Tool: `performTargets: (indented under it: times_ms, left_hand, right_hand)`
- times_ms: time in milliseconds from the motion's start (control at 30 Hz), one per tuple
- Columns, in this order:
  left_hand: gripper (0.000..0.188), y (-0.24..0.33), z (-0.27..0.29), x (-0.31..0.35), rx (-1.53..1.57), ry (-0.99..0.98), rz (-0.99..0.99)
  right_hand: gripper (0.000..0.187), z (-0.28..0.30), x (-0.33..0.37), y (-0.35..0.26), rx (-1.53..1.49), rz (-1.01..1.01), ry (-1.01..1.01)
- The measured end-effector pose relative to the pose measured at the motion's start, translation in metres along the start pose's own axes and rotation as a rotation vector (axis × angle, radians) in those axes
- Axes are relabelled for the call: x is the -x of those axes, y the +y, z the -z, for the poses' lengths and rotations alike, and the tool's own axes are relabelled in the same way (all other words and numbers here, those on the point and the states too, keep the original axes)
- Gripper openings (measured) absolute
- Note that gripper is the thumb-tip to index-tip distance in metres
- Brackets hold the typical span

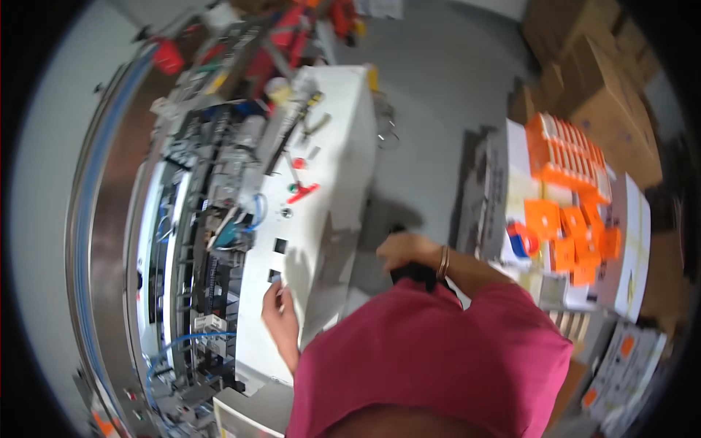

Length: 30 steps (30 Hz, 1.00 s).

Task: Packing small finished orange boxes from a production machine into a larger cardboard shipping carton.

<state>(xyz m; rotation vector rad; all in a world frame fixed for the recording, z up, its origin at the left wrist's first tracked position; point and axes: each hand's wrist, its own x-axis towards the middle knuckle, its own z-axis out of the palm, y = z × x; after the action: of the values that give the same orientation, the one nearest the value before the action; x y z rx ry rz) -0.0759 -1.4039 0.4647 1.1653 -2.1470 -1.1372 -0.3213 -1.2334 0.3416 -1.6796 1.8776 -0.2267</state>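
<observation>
Head view, from the left: a long steel rail (117, 190) bends along a machine bed (208, 292) crowded with metal fittings, and a blue hose (186, 337) crosses its nearer part. Beside the bed runs a white housing (343, 102), with pliers (316, 125) and a red-barred tool (303, 193) on its top and two dark square openings nearer the person. The lower opening (274, 275) lies just beyond the fingertips of the left hand (280, 310); that hand's fingers bend toward the thumb, but blur hides whether they pinch anything or touch the housing. No finished step shows here, so progress at the machine cannot be judged

Further right, over the grey floor (431, 87), the right hand (409, 250) is loosely curled, well apart from the housing; whether it grips something cannot be told. A bracelet (443, 260) circles its wrist

Past that arm, an open carton (628, 241) bears a close-packed row of orange parts (566, 150) and a scatter of loose orange pieces (577, 237), beside a blue-and-red item (520, 242). My judgement is that the row is already arranged and the loose ones are not; both lie to the right of the right hand, out of its reach as it stands
</observation>
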Motion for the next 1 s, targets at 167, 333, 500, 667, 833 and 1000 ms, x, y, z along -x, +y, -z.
performTargets:
  times_ms: [167,333,500,667,833,1000]
  left_hand:
    - [0.038,0.079,-0.137,-0.068,-0.391,-0.730,-0.307]
    - [0.039,0.128,-0.275,-0.124,-0.508,-0.927,-0.422]
    - [0.040,0.198,-0.400,-0.176,-0.559,-1.163,-0.800]
    - [0.046,0.260,-0.514,-0.210,-0.698,-1.448,-0.732]
    - [0.052,0.263,-0.606,-0.308,-0.797,-1.498,-0.626]
    - [0.043,0.313,-0.686,-0.421,-0.614,-1.184,-0.845]
  right_hand:
    - [0.026,0.040,0.075,0.076,-0.130,-0.706,0.253]
    - [0.022,0.065,0.103,0.151,-0.227,-0.778,0.255]
    - [0.022,0.108,0.128,0.207,-0.383,-0.849,0.294]
    - [0.024,0.145,0.153,0.308,-0.494,-0.927,0.260]
    - [0.023,0.207,0.124,0.436,-0.403,-0.914,0.399]
    - [0.037,0.274,0.111,0.565,-0.348,-0.864,0.405]
